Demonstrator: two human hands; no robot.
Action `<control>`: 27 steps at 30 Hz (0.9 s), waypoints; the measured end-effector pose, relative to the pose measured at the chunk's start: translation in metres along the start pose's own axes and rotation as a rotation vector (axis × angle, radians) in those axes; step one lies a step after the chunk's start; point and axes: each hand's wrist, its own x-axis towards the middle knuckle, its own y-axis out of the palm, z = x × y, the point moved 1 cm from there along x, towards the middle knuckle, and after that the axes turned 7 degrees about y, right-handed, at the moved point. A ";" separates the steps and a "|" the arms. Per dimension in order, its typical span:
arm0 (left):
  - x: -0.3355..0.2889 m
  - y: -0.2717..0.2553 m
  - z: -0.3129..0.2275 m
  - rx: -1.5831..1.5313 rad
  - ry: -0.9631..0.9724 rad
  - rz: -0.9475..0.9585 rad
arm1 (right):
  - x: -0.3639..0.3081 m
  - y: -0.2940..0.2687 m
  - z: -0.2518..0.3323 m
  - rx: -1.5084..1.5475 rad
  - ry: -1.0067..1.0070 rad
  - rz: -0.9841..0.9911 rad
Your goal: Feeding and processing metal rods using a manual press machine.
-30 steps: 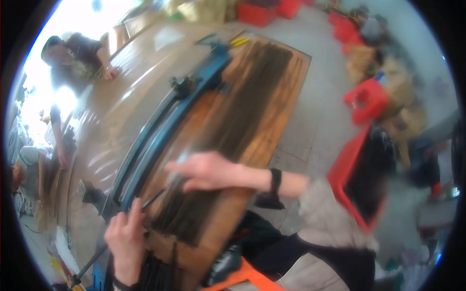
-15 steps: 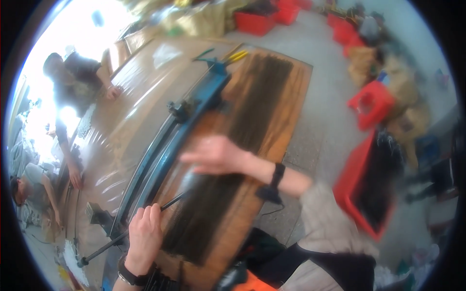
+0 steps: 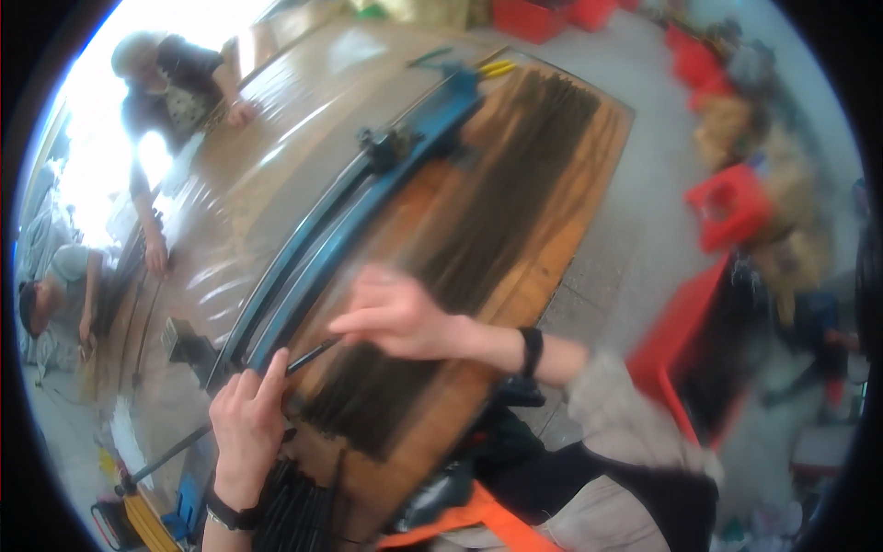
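Observation:
A thin dark rod slants up from the lower left. My left hand is wrapped around it, index finger lying along it. The rod's upper end meets the fingertips of my right hand, which are pinched together there; blur hides fine detail at the tip. Just beyond both hands runs a long blue metal rail fixture with a dark clamp block on it. Below my right hand, a wide row of dark rods lies on a wooden board.
More black rods are bunched by my left wrist. Yellow-handled pliers lie at the fixture's far end. Across the plastic-covered table, a person works, with another person nearer left. Red bins stand on the right.
My right hand has come down to the rod's end, its fingers now pinched. My left hand has shifted slightly left and down in the picture. The whole view has shifted.

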 end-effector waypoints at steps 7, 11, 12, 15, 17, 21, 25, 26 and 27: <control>-0.044 -0.014 0.018 0.007 -0.155 -0.061 | 0.001 0.030 -0.007 -0.146 0.076 -0.020; -0.069 -0.014 0.017 0.027 -0.161 -0.061 | 0.024 0.058 0.018 -0.204 -0.211 -0.117; -0.085 -0.021 0.029 0.039 -0.189 -0.059 | 0.026 0.050 -0.002 -0.283 -0.185 -0.138; -0.146 -0.056 0.071 0.275 -0.325 -0.339 | 0.011 0.051 -0.037 -0.366 0.025 0.016; -0.169 -0.072 0.083 0.282 -0.426 -0.353 | 0.021 0.078 -0.032 -0.248 0.051 0.065; -0.178 -0.082 0.070 0.221 -0.538 -0.375 | 0.078 0.148 0.027 0.122 0.398 0.340; -0.209 -0.091 0.058 0.042 -0.629 -0.434 | 0.123 0.214 0.067 0.336 0.041 0.431; -0.224 -0.090 0.054 0.056 -0.668 -0.412 | 0.124 0.228 0.068 0.297 -0.090 0.411; -0.240 -0.089 0.050 0.068 -0.710 -0.388 | 0.125 0.240 0.068 0.260 -0.219 0.391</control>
